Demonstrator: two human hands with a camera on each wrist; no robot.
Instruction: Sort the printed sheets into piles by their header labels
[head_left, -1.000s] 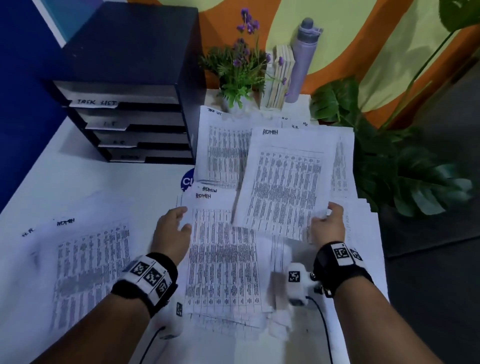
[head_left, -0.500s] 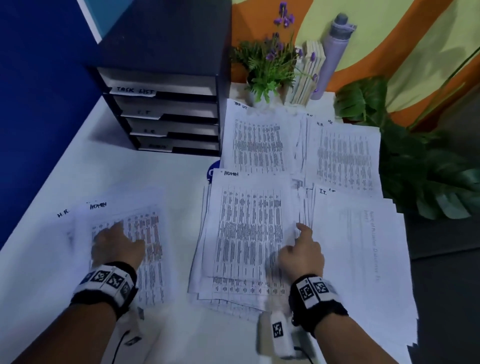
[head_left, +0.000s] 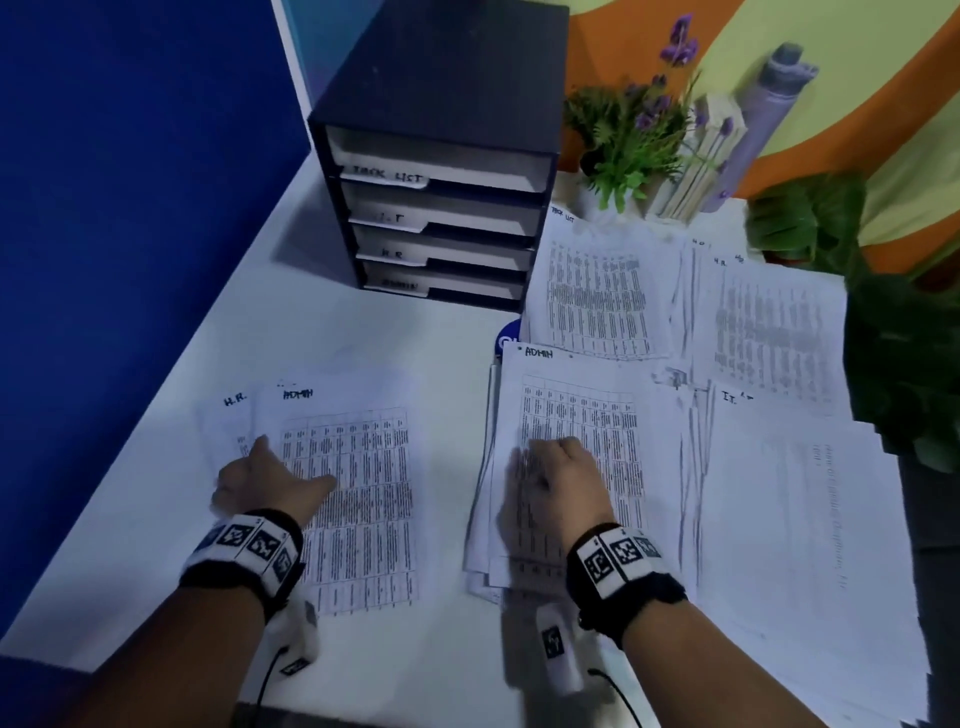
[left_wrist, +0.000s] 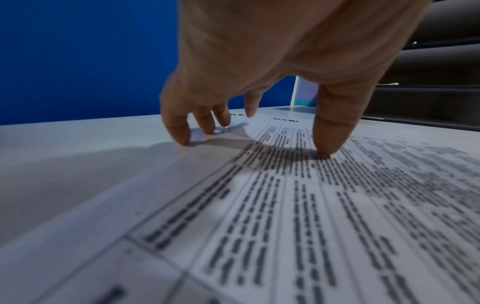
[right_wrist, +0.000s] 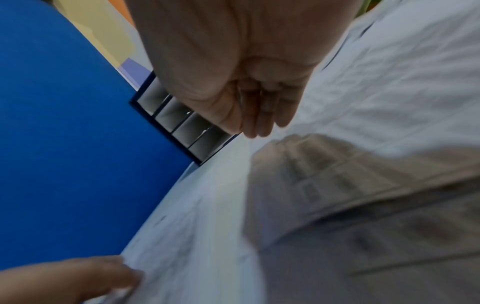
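While the left hand (head_left: 270, 480) presses spread fingers (left_wrist: 328, 131) on an ADMIN sheet (head_left: 358, 499) on the desk (head_left: 395, 338), the right hand (head_left: 558, 480) rests relaxed atop the central ADMIN-headed pile (head_left: 597, 415).

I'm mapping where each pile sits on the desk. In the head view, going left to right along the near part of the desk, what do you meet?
Left hand → ADMIN sheet beneath its fingertips → bare white desk → right hand on the ADMIN-topped stack → I.T. pile.
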